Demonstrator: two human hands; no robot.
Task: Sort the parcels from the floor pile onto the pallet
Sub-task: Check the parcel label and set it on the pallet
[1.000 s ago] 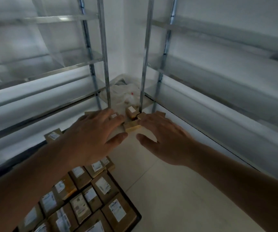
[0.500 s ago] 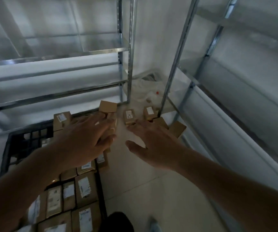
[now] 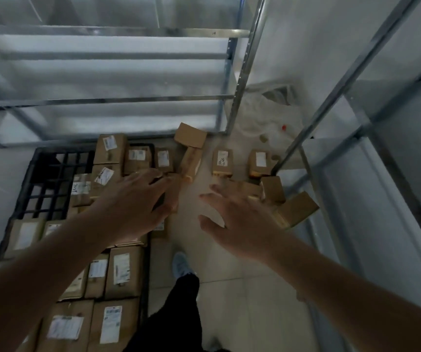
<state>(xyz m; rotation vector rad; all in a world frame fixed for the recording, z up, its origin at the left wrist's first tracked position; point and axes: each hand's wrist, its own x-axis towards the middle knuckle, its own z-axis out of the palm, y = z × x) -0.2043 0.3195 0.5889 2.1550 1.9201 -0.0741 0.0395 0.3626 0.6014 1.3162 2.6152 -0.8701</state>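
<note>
Reaching Over Pallet And Floor Pile

Seen from the head camera: left hand [image 3: 138,207] held out with fingers spread and empty, above the boxed parcels [image 3: 121,271] packed on the black pallet [image 3: 48,184]. Right hand [image 3: 245,224] likewise splayed wide, gripping nothing, above the floor [image 3: 229,295] just short of the loose floor pile [image 3: 271,189] of brown parcels beside the metal shelving [image 3: 242,80]. Glimpsed below, a dark trouser leg [image 3: 176,313] and shoe [image 3: 180,262].
</note>
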